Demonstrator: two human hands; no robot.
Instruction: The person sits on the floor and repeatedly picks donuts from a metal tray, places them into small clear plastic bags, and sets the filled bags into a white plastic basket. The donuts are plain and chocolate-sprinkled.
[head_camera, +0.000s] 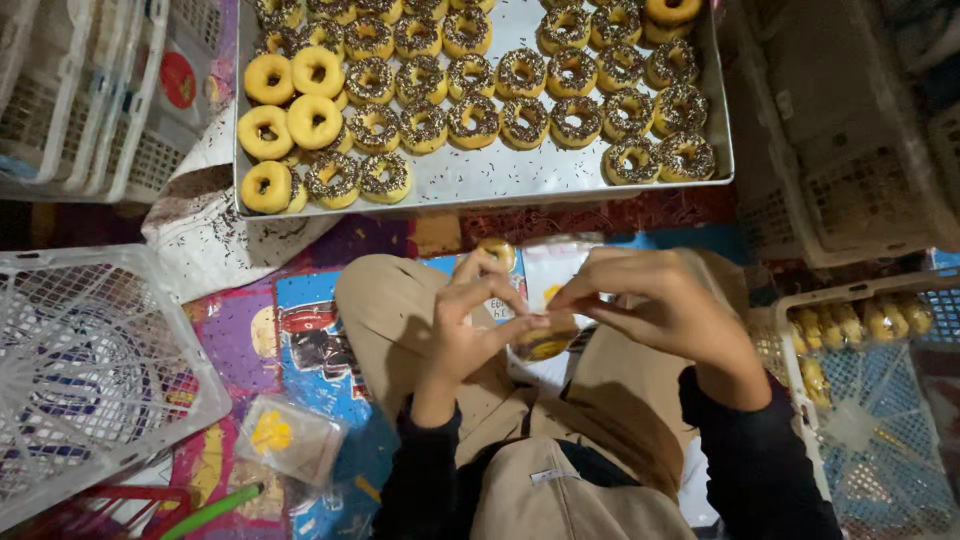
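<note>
Over my lap, my left hand (470, 325) and my right hand (650, 305) meet, both pinching a small clear plastic bag with a yellow doughnut (545, 340) inside. The fingertips of both hands close on the bag's top edge. Just beyond my left fingers lies another doughnut (497, 250), beside a clear bag (555, 265) on the mat. Farther ahead, a large metal tray (500, 175) holds several rows of doughnuts: plain yellow ones (290, 100) at the left, chocolate-sprinkled ones (525, 95) across the rest.
A white plastic basket (90, 370) stands at my left. At the right, another white basket (870, 440) holds bagged doughnuts (860, 320). Stacked crates (80, 100) sit far left. A bagged item (290, 437) lies on the colourful mat by my left knee.
</note>
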